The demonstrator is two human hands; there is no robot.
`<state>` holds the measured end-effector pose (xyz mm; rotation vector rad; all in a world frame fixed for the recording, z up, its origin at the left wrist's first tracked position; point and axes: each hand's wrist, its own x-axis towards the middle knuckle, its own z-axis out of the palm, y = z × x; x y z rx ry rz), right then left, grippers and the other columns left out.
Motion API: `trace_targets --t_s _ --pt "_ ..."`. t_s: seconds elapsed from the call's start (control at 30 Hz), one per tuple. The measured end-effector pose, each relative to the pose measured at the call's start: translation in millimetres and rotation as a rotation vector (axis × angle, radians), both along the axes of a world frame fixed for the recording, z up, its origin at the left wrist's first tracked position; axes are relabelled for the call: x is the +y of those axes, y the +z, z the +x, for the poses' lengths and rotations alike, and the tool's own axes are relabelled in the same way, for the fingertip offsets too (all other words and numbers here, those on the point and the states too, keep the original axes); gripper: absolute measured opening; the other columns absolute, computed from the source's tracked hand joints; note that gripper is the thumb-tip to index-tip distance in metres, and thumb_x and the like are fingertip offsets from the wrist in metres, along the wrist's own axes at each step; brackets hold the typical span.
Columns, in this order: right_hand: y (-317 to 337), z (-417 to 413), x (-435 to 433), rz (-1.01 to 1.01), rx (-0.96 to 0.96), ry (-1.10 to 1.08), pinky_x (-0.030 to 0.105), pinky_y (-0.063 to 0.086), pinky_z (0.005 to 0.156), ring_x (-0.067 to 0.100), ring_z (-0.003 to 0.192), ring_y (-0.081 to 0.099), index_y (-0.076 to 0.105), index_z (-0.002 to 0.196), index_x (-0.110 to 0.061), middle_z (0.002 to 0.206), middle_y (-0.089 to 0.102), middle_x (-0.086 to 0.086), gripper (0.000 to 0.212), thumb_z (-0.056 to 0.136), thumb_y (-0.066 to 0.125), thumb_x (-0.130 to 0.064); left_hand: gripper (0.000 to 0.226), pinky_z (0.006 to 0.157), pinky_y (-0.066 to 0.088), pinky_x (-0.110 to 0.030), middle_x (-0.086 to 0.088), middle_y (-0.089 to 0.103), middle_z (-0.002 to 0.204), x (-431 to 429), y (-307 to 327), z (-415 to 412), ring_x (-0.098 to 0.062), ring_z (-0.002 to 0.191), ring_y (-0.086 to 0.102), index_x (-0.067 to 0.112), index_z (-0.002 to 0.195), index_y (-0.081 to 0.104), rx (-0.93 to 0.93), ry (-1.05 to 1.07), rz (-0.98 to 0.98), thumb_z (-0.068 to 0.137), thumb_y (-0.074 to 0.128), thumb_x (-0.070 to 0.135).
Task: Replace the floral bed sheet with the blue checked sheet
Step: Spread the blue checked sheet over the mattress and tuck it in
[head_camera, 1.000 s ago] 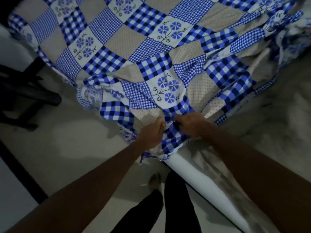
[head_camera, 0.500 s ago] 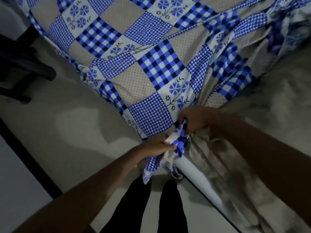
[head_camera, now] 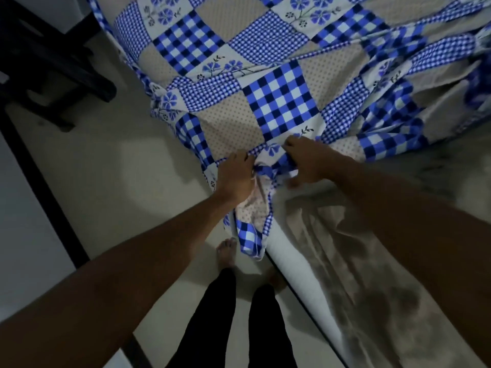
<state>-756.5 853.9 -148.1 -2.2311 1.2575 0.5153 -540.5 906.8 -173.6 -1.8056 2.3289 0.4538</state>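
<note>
The blue checked sheet (head_camera: 281, 99), a patchwork of blue checks, dotted beige squares and blue flowers, lies spread over the upper part of the bed. Its near edge is bunched at the mattress side. My left hand (head_camera: 236, 179) grips that bunched edge from the left. My right hand (head_camera: 305, 163) holds the same bunch from the right, fingers curled into the cloth. A loose corner hangs down below my hands. A grey, faintly patterned cover (head_camera: 372, 274) shows on the mattress below and to the right.
The white mattress side (head_camera: 289, 256) runs diagonally toward the lower right. My legs in black trousers and a bare foot (head_camera: 225, 251) stand on the pale floor beside it. A dark piece of furniture (head_camera: 50, 57) stands at the upper left.
The sheet's edge has come nearer along the mattress, and the view has shifted. Both hands keep hold of the bunched edge, with the right hand now lying flatter over it.
</note>
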Motion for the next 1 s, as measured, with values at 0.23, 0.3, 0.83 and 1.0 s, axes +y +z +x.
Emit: trace_targets --t_s 0.23,0.3,0.83,1.0 --pt "2.7 -8.8 12.8 -0.188 -0.258 -0.182 0.048 0.046 0.089 0.045 0.112 0.056 0.06 0.122 -0.005 0.121 0.061 0.024 0.042 0.09 0.052 -0.032 0.03 0.079 0.048 -0.033 -0.008 0.063 0.11 3.7 20.3 5.2 -0.013 0.09 0.058 0.011 0.127 0.051 0.816 0.586 0.348 0.098 0.044 0.007" --pt "12.5 -5.5 15.5 -0.035 -0.178 -0.209 0.044 0.045 0.083 0.043 0.106 0.06 0.052 0.131 -0.008 0.118 0.063 0.025 0.038 0.1 0.051 -0.029 0.03 0.071 0.051 -0.033 -0.007 0.064 0.102 10.7 24.4 4.1 -0.01 0.076 0.059 0.015 0.129 0.055 0.837 0.646 0.499 0.1 0.048 0.013" --pt "54.7 -22.7 27.8 -0.001 -0.069 -0.029 0.034 0.043 0.089 0.032 0.112 0.055 0.056 0.122 -0.007 0.121 0.058 0.019 0.05 0.084 0.073 -0.034 0.026 0.051 0.045 -0.029 -0.009 0.056 0.064 39.6 54.3 -18.2 -0.023 0.053 0.051 0.012 0.069 0.065 1.025 0.909 0.976 0.091 0.053 0.019" --pt "52.0 -21.6 31.1 0.22 0.028 -0.136 0.036 0.044 0.091 0.033 0.111 0.059 0.055 0.131 -0.007 0.13 0.059 0.02 0.04 0.099 0.053 -0.032 0.039 0.047 0.039 -0.02 0.005 0.047 0.049 61.2 69.9 -37.5 -0.01 0.039 0.045 0.02 0.062 0.051 0.9 0.648 1.036 0.094 0.061 0.038"
